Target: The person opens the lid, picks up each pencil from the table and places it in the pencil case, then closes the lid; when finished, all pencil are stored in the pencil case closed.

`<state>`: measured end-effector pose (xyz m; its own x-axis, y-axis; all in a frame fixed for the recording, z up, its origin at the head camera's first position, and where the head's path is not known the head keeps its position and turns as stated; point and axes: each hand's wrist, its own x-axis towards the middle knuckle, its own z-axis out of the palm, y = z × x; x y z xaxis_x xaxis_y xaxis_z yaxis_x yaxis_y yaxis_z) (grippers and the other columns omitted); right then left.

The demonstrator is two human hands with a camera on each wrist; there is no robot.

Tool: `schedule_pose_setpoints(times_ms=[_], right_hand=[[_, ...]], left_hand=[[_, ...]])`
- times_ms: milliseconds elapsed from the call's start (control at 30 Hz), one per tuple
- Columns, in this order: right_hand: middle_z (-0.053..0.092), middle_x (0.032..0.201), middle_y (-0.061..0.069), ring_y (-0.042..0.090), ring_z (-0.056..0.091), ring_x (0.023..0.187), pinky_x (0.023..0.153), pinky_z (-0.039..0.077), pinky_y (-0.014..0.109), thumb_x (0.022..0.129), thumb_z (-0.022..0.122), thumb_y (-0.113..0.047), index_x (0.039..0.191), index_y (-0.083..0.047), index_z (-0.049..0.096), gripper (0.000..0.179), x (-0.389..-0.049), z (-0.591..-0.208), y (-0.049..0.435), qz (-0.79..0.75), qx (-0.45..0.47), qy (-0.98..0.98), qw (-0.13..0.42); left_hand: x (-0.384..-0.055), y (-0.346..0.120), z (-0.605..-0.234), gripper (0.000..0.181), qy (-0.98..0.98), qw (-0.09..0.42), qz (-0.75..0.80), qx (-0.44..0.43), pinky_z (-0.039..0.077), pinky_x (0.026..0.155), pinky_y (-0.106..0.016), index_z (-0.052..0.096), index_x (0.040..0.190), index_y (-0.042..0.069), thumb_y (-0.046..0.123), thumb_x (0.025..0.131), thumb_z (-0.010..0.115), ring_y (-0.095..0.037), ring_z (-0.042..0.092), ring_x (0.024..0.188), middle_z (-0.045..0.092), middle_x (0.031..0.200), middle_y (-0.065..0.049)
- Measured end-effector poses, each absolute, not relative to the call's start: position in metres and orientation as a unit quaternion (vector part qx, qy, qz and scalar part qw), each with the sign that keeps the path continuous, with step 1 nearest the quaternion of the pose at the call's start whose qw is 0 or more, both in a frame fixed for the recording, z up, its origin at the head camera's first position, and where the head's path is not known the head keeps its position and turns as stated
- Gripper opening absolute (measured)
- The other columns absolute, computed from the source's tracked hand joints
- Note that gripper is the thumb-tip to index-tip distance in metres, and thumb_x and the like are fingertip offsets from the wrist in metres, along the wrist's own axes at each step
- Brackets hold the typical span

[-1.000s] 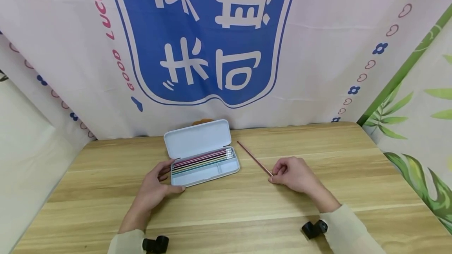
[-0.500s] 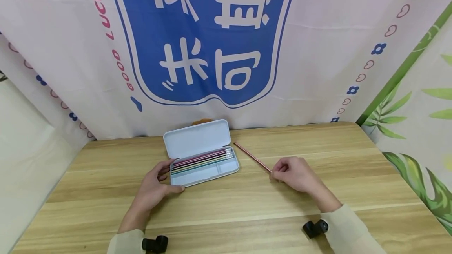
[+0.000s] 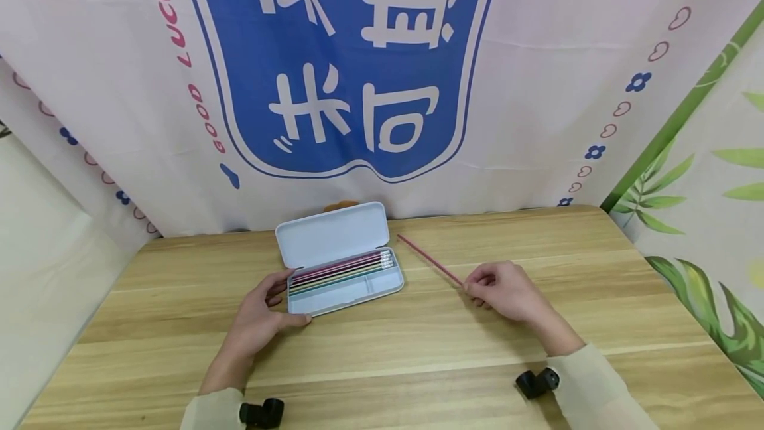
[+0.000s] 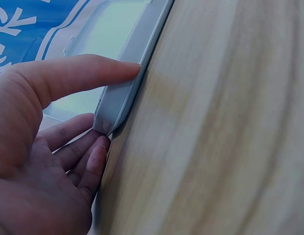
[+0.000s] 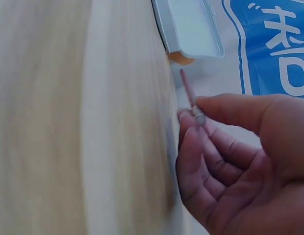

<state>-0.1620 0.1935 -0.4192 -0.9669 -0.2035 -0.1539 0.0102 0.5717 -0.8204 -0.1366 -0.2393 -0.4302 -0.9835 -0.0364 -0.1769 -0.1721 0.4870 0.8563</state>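
A light blue pencil case [image 3: 340, 298] lies on the table with its lid [image 3: 334, 236] raised. Several pencils [image 3: 334, 274] are side by side in its rear compartment, their white eraser ends to the right. My left hand [image 3: 259, 320] holds the case by its left end, thumb on the front edge [image 4: 130, 81] and fingers curled at the short side. To the right, my right hand [image 3: 500, 290] pinches a reddish pencil [image 3: 426, 257] between thumb and fingers near its eraser end [image 5: 198, 116]. The pencil's far end points up and left, towards the case.
The wooden table [image 3: 382, 363] extends around both hands. A printed cloth [image 3: 525, 138] hangs right behind its back edge. A small orange-brown thing [image 3: 341, 206] shows behind the lid. Black wrist cameras [image 3: 262, 413] sit at both cuffs.
My right hand has shifted slightly right and up with the pencil, and its fingers now sit at the pencil's near end. The left hand and the case have stayed in place.
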Motion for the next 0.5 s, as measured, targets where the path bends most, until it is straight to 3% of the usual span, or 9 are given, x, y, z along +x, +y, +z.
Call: schedule_pose_setpoints(times_ms=[233, 500], right_hand=[[0.075, 0.095, 0.016, 0.018, 0.068, 0.083, 0.072, 0.062, 0.029, 0.103, 0.069, -0.012, 0.113, 0.006, 0.075, 0.021, -0.161, -0.402, 0.205, -0.512, -0.033, 0.853, 0.093], [0.074, 0.099, 0.017, 0.021, 0.068, 0.088, 0.074, 0.062, 0.029, 0.106, 0.067, -0.014, 0.119, 0.009, 0.071, 0.027, -0.164, -0.394, 0.211, -0.529, -0.028, 0.843, 0.094]], left_hand=[[-0.137, -0.238, -0.429, 0.099, 0.86, 0.067, 0.502, -0.059, 0.037, 0.126, -0.056, 0.044, 0.161, 0.005, 0.01, 0.076, 0.095, -0.04, 0.047, 0.149, 0.049, 0.162, -0.024], [-0.136, -0.238, -0.428, 0.099, 0.86, 0.067, 0.502, -0.063, 0.038, 0.126, -0.055, 0.044, 0.161, 0.005, 0.009, 0.076, 0.094, -0.04, 0.047, 0.149, 0.049, 0.162, -0.024]])
